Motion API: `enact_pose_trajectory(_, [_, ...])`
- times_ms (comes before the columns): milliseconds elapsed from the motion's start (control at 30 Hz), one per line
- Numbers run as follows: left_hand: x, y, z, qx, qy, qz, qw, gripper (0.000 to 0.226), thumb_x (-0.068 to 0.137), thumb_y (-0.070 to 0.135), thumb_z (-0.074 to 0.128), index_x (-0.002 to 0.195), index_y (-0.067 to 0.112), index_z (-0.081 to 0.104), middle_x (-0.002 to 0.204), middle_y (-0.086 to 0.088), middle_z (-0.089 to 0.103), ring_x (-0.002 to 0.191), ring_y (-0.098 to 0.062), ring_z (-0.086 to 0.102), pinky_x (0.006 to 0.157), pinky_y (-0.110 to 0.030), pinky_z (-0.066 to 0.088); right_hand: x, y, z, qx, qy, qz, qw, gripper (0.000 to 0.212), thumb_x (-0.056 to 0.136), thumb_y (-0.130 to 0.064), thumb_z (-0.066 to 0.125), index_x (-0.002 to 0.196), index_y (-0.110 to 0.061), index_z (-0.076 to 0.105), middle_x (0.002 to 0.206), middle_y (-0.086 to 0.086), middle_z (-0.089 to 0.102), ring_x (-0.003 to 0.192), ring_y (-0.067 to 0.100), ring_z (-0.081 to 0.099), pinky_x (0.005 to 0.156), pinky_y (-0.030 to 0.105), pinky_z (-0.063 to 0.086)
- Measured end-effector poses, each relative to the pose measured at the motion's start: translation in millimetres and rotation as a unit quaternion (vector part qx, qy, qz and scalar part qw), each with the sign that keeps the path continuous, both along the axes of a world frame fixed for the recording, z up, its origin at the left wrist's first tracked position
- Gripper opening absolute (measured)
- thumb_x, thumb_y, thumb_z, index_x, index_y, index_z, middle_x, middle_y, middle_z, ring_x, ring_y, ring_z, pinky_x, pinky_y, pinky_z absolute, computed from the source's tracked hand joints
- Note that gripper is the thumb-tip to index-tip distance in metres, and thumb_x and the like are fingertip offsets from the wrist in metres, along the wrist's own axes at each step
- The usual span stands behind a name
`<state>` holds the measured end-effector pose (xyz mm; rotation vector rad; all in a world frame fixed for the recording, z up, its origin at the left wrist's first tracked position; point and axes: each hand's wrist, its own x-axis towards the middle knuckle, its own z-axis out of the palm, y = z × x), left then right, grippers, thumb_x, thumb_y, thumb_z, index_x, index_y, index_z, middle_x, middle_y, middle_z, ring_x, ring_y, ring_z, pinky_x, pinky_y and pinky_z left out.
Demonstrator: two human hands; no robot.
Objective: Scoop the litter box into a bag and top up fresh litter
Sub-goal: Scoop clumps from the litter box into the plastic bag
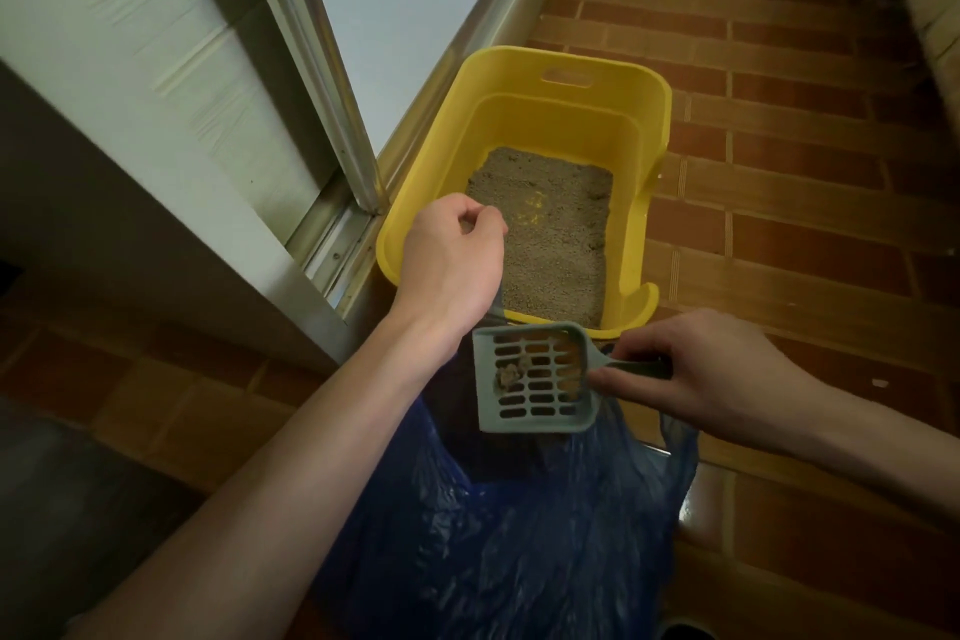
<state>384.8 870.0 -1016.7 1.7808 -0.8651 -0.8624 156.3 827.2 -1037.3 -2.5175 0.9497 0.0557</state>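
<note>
Scoop: your right hand pinches the dark handle of the grey-green slotted scoop, thumb and fingers curled round it; the scoop sits level, over the mouth of the bag.
Clump: a small grey clump lies on the slots, towards the scoop's left side.
Bag: the blue plastic bag hangs open right under the scoop, just in front of the litter box; its dark inside shows below the scoop.
Left hand: your left hand is curled, fingers tucked under, over the near left corner of the box; a strip of the bag's edge runs up to it, but you cannot tell for sure that the fingers grip it.
Litter box: the yellow litter box stands on the floor against the door track, with a thin layer of grey litter covering its bottom.
Floor: brown brick-pattern tiles run around the box.
Door: a sliding door frame rises at the left of the box.
</note>
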Motion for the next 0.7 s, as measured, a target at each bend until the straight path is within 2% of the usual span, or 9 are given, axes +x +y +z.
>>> enact_pose_trajectory(100, [1.4,1.4,-1.3,0.004,0.002,-0.008,1.0,0.02,0.104,0.019,0.05,0.098,0.011,0.067,0.039,0.014,0.04,0.034,-0.003,0.031,0.036,-0.016,0.025,6.8,10.3,-8.0,-0.097,-0.006,0.058,0.994,0.062,0.09,-0.078,0.022,0.1,-0.039,0.069,0.079,-0.018,0.066,0.069,-0.001,0.061,0.057,0.021,0.053])
enact_pose_trajectory(233, [2.5,2.4,-2.7,0.005,0.005,-0.013,1.0,0.02,0.105,0.019,0.05,0.098,0.011,0.067,0.038,0.015,0.041,0.033,-0.003,0.032,0.036,-0.016,0.025,15.4,18.9,-18.8,-0.189,-0.031,0.112,0.975,0.039,0.101,-0.056,0.037,0.086,-0.032,0.065,0.072,-0.015,0.06,0.058,0.004,0.056,0.044,0.021,0.041])
enact_pose_trajectory(300, [3.2,2.3,-3.5,0.004,0.006,-0.013,1.0,0.02,0.105,0.018,0.05,0.098,0.01,0.067,0.038,0.015,0.041,0.033,-0.003,0.032,0.036,-0.016,0.025,21.0,21.6,-20.6,-0.232,-0.037,0.124,0.964,0.037,0.101,-0.05,0.039,0.082,-0.029,0.063,0.07,-0.012,0.057,0.054,0.01,0.055,0.041,0.025,0.034])
enact_pose_trajectory(367, [4.0,2.2,-4.9,0.004,0.007,-0.013,1.0,0.02,0.104,0.018,0.05,0.097,0.01,0.067,0.039,0.015,0.041,0.034,-0.003,0.033,0.037,-0.016,0.025,23.3,23.5,-21.3,-0.266,-0.058,0.142,0.952,0.037,0.102,-0.044,0.04,0.08,-0.024,0.063,0.069,-0.008,0.056,0.053,0.015,0.055,0.041,0.027,0.035])
enact_pose_trajectory(467, [5.7,2.5,-6.0,0.002,0.004,-0.01,1.0,0.02,0.104,0.018,0.05,0.096,0.009,0.067,0.039,0.015,0.041,0.034,-0.003,0.032,0.037,-0.016,0.025,22.1,24.9,-22.4,-0.288,-0.06,0.171,0.94,0.036,0.106,-0.04,0.042,0.085,-0.02,0.065,0.073,-0.003,0.057,0.059,0.018,0.058,0.05,0.032,0.047])
enact_pose_trajectory(533, [6.6,2.8,-6.5,0.001,0.0,-0.01,1.0,0.02,0.103,0.018,0.05,0.095,0.01,0.066,0.039,0.015,0.042,0.034,-0.003,0.033,0.037,-0.016,0.026,21.3,23.9,-21.6,-0.286,-0.064,0.167,0.941,0.034,0.106,-0.04,0.044,0.087,-0.02,0.065,0.075,-0.004,0.058,0.061,0.018,0.059,0.052,0.033,0.049])
enact_pose_trajectory(700, [7.6,3.3,-7.2,-0.001,-0.002,-0.008,1.0,0.02,0.104,0.019,0.05,0.094,0.013,0.066,0.039,0.014,0.042,0.034,-0.002,0.034,0.037,-0.015,0.027,15.4,11.0,-13.5,-0.242,-0.094,0.121,0.958,0.037,0.104,-0.049,0.044,0.085,-0.025,0.066,0.071,-0.011,0.06,0.054,0.01,0.057,0.043,0.025,0.044])
